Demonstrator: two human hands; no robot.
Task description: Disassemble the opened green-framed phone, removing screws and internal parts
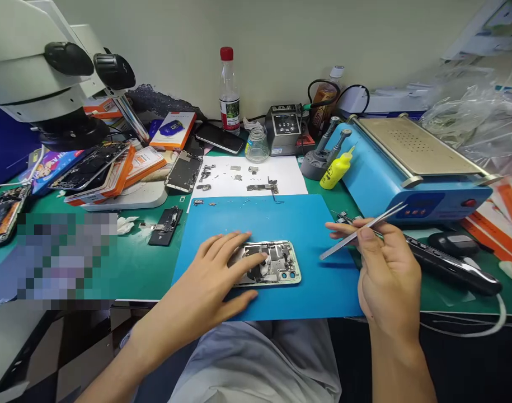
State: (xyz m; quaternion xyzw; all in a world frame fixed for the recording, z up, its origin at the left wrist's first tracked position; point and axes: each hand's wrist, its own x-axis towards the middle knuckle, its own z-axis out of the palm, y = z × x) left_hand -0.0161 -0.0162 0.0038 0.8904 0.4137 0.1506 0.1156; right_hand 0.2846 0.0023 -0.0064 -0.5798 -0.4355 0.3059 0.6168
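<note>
My left hand (216, 274) lies over the left part of an opened phone housing (287, 263), fingers spread. Its index finger reaches onto the bare interior, and the thumb is beside the near edge. The housing lies flat on a blue mat (272, 305), two camera openings at its right end. Held up to the right of the mat, my right hand (385, 263) is closed on metal tweezers (343, 243). Their blunt end points left and their thin prongs point up and to the right, apart from the phone. The palm hides some of the fingers' grip.
Small phone parts (262, 187) lie on white paper (226, 173) behind the mat. A blue heating plate machine (373, 173) and yellow squeeze bottle (337, 169) stand right. Left are a microscope (66, 73), a dark phone part (165, 226) and stacked boxes. A bottle (229, 101) and glass jar (257, 146) stand behind.
</note>
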